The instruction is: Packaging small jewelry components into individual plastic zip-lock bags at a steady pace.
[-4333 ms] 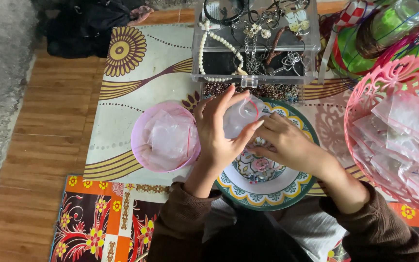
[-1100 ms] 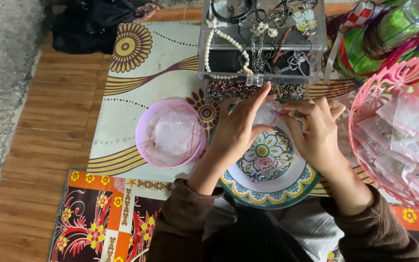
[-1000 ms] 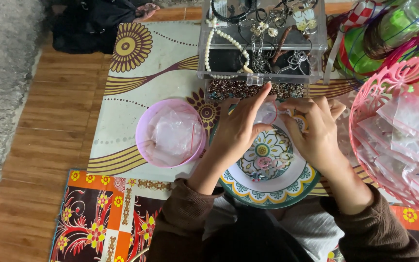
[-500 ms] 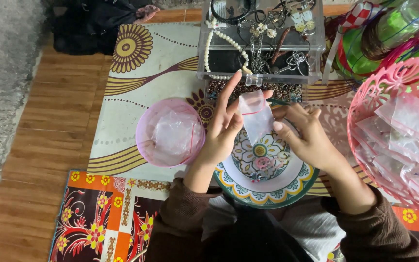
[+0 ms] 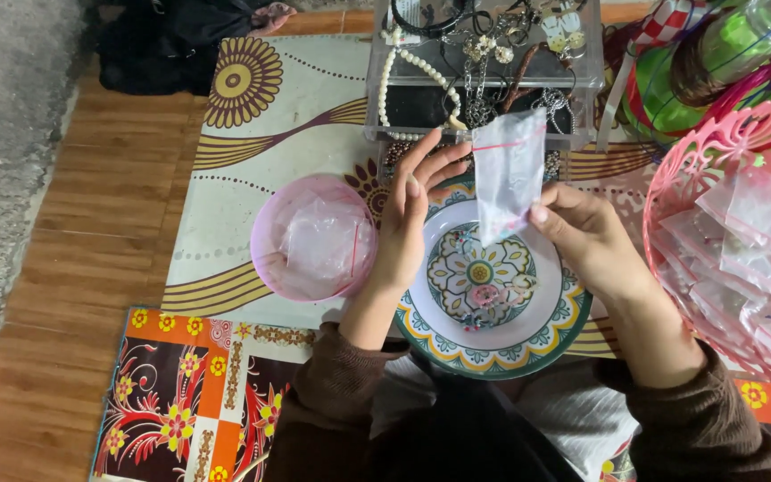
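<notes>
My right hand pinches the bottom of a small clear zip bag with a red seal line and holds it upright above a patterned plate. A few small beads sit at the bottom of the bag. My left hand hovers over the plate's left rim with its fingers spread, holding nothing, close beside the bag. Several small beads and trinkets lie in the plate's middle.
A pink bowl with clear bags stands left of the plate. A clear jewellery box with necklaces and a bead drawer stands behind it. A pink lattice basket of filled bags is at right, with green packaging behind.
Both hands worked the bag together over the plate; now my left hand has let go and opened, and my right hand has lifted the bag upright, higher and further right.
</notes>
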